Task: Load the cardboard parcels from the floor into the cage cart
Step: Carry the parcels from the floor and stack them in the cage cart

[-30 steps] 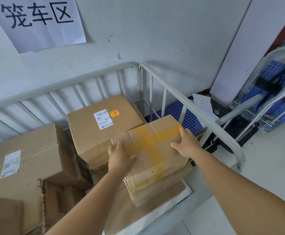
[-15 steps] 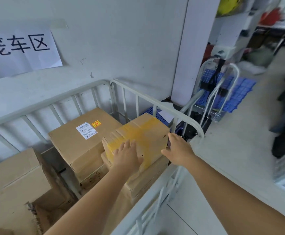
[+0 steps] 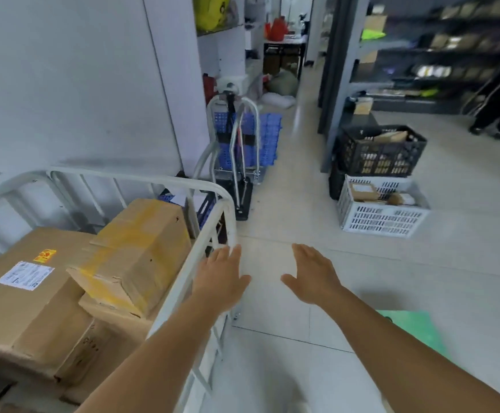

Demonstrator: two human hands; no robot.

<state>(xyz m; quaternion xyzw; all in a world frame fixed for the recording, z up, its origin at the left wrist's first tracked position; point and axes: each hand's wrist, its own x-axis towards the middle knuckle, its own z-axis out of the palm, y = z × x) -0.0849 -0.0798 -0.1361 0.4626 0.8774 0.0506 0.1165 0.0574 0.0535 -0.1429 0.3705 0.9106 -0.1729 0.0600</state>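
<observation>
Filling the cage cart [image 3: 210,222], a labelled parcel [image 3: 31,296] sits beside the yellow-taped parcel [image 3: 141,251]. Left hand [image 3: 219,281] and right hand [image 3: 311,275] hover empty, fingers straight together. Black crate [image 3: 381,152] and white crate [image 3: 382,210] hold packages.

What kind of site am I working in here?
Likely a parcel depot or storeroom: a cage cart loaded with cardboard parcels, stocked shelving, and crates of packages on the floor.

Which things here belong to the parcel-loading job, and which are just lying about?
Job: cage cart; yellow-taped parcel; labelled parcel; left hand; right hand.

Lying about: folded hand trolley; black crate; white crate.
</observation>
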